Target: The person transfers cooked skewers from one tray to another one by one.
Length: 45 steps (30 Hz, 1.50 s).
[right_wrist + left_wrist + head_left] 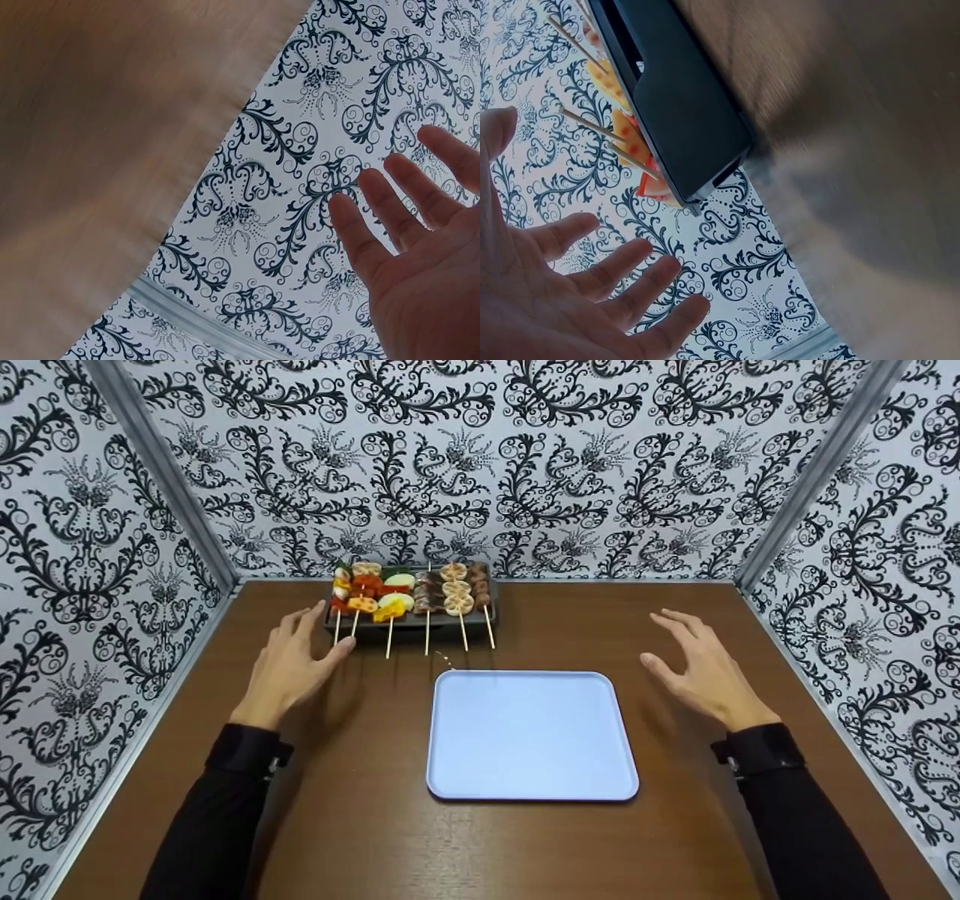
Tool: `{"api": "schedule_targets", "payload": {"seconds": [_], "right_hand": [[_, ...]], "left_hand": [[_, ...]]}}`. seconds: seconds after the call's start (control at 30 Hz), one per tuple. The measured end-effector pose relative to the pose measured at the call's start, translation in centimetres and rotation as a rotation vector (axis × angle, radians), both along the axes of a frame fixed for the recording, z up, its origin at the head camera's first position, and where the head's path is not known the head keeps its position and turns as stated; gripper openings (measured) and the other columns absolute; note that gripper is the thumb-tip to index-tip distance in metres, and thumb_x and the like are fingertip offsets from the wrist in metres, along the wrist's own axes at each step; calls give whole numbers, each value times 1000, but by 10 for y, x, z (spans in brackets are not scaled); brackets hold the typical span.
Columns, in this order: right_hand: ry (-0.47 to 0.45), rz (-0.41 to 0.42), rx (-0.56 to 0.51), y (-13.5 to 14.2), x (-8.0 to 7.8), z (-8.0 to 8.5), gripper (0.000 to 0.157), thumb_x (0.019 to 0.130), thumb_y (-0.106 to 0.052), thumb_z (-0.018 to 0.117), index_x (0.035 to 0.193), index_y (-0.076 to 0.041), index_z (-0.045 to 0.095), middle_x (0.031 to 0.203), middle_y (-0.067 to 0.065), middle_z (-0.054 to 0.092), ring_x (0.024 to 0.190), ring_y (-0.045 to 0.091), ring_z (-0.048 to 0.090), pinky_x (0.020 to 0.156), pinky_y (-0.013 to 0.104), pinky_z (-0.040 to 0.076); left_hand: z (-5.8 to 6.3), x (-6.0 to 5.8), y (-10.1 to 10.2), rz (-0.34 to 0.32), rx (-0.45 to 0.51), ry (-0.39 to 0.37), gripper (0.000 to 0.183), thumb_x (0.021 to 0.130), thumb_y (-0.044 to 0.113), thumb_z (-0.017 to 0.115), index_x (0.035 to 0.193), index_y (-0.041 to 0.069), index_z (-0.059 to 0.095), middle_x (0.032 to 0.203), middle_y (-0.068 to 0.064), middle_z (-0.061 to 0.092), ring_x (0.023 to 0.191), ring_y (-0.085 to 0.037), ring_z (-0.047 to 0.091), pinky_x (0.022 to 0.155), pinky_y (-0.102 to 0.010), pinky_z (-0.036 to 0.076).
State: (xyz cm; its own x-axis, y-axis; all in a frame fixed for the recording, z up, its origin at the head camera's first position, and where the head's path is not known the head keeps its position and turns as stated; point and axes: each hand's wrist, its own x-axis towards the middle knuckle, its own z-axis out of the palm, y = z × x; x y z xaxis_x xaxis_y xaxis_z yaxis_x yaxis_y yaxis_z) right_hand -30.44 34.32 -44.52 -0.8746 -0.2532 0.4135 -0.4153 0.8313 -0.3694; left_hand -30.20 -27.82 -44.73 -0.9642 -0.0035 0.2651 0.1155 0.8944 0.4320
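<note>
A black rectangular grill stands at the back left, with several skewers of toy-like food laid across it, their sticks jutting toward the front. Among them are a skewer of lotus slices and one of brown balls. My left hand hovers at the grill's left front corner, fingers spread, thumb overlapping a skewer stick in the head view. In the left wrist view the palm is bare, below the grill's end. Over the table's right side my right hand holds nothing, its fingers extended.
A pale blue tray lies on the brown table, right of centre and in front of the grill. Patterned walls with grey corner posts enclose the table's back and both sides.
</note>
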Motion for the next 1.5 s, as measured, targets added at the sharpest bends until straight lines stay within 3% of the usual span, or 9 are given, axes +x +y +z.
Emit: {"api": "schedule_targets", "payload": {"seconds": [0.23, 0.73, 0.93, 1.13, 1.33, 1.5], "right_hand": [[11, 7, 1, -11, -1, 0, 69, 91, -54, 66, 152, -33, 41, 160, -4, 36, 147, 32, 34, 115, 65, 33], [27, 47, -24, -34, -1, -3, 68, 91, -54, 67, 151, -36, 40, 158, -5, 38, 147, 27, 34, 118, 60, 32], [21, 53, -35, -43, -2, -3, 68, 91, -55, 66, 151, -42, 36, 158, -8, 37, 148, 26, 34, 119, 59, 31], [23, 66, -39, -50, -3, -3, 68, 91, -54, 66, 151, -34, 40, 158, -5, 38, 147, 26, 35, 119, 59, 31], [11, 69, -44, -55, -2, -3, 69, 91, -55, 65, 152, -32, 41, 159, -8, 37, 148, 25, 34, 119, 59, 31], [25, 77, -48, -58, -3, -3, 68, 92, -54, 65, 151, -30, 42, 158, -6, 38, 147, 25, 35, 119, 58, 32]], "left_hand": [[-6, -6, 3, 13, 39, -3, 89, 87, 82, 42, 159, 35, 20, 159, -17, 32, 141, -46, 36, 101, -76, 38], [-4, -14, 4, 29, 127, -9, 85, 87, 81, 44, 158, 42, 18, 158, -16, 33, 143, -43, 34, 105, -75, 36], [-7, -20, 4, 38, 177, -10, 88, 88, 79, 47, 159, 33, 23, 158, -18, 34, 144, -43, 34, 113, -69, 32], [-8, -26, 7, 40, 237, 4, 90, 89, 75, 50, 156, 19, 32, 153, -22, 40, 141, -42, 39, 117, -62, 32], [-8, -29, 10, 81, 272, 42, 79, 93, 64, 55, 148, 9, 45, 143, -23, 52, 133, -41, 47, 113, -57, 38], [-8, -32, 13, 114, 304, 86, 69, 94, 58, 58, 138, 4, 56, 129, -22, 61, 119, -38, 56, 101, -52, 45]]}}
